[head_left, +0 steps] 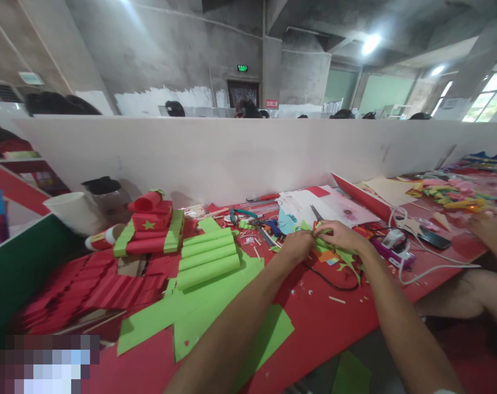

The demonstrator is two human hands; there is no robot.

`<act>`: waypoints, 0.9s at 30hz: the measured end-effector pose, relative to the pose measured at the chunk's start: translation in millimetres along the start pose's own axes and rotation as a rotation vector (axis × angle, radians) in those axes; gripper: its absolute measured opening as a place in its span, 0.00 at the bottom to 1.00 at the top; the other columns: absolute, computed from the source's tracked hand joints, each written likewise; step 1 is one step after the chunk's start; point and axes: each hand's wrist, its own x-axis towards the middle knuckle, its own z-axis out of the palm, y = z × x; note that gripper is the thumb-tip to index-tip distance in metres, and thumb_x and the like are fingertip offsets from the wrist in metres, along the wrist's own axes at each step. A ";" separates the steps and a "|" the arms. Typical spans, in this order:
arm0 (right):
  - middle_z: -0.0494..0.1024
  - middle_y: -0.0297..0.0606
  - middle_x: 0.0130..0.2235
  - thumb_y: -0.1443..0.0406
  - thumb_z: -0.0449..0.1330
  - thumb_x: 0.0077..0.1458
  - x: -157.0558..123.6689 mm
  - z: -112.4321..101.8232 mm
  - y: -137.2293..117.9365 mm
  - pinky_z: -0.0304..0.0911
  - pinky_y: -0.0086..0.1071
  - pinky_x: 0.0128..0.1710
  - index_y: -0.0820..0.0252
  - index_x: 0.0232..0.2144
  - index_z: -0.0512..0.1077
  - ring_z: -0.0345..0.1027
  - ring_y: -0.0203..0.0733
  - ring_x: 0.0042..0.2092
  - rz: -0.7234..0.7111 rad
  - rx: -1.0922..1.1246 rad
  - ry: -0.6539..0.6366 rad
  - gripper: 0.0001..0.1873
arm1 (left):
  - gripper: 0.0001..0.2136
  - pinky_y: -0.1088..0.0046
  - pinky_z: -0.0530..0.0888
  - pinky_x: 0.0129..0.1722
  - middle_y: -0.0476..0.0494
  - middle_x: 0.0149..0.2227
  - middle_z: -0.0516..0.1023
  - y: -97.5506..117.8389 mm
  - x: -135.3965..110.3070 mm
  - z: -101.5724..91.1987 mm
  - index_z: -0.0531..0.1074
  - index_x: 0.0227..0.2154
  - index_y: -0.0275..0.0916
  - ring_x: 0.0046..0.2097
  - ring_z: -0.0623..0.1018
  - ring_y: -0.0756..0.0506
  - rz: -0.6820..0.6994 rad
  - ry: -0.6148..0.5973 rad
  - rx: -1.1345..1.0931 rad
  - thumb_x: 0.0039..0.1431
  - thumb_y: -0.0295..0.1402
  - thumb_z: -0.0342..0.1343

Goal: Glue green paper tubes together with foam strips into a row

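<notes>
My left hand [300,244] and my right hand [337,234] are close together over the cluttered table, both with fingers closed. Between their fingertips is a small piece of green paper [305,225], partly hidden by the fingers. Just beyond my right fingers, scissor blades [315,212] point away from me; I cannot tell whether they lie there or are held. Green paper scraps [349,261] and an orange scrap [327,255] lie below and beside my right hand.
At left stands a red and green paper model [152,227] beside rolled green paper [209,258] and folded red paper [92,287]. Green sheets [215,306] lie under my left arm. Pliers [242,214], a purple power strip [392,251] with white cable, and a phone [434,238] surround the hands. A person's arm [490,232] is at right.
</notes>
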 end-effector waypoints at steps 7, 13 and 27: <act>0.77 0.38 0.38 0.65 0.56 0.50 -3.0 -4.4 -10.3 0.63 0.34 0.44 0.58 0.34 0.79 0.70 0.44 0.41 0.016 -0.024 -0.077 0.12 | 0.07 0.74 0.72 0.39 0.43 0.39 0.78 -3.8 8.3 -2.9 0.78 0.35 0.42 0.41 0.77 0.45 -0.075 0.002 -0.060 0.56 0.34 0.56; 0.77 0.39 0.35 0.58 0.61 0.49 -5.9 -5.9 -8.3 0.63 0.34 0.39 0.58 0.32 0.79 0.69 0.45 0.38 0.120 -0.030 -0.094 0.12 | 0.07 0.76 0.71 0.37 0.46 0.38 0.77 -8.9 11.2 -5.2 0.79 0.35 0.44 0.39 0.76 0.47 -0.068 0.039 -0.126 0.56 0.35 0.57; 0.74 0.34 0.29 0.65 0.58 0.47 -5.6 0.3 -1.4 0.59 0.30 0.28 0.57 0.34 0.75 0.64 0.38 0.29 0.097 -0.074 -0.040 0.10 | 0.07 0.73 0.71 0.40 0.44 0.37 0.77 -9.3 10.4 -2.0 0.78 0.36 0.40 0.40 0.76 0.46 -0.102 0.113 -0.155 0.57 0.34 0.56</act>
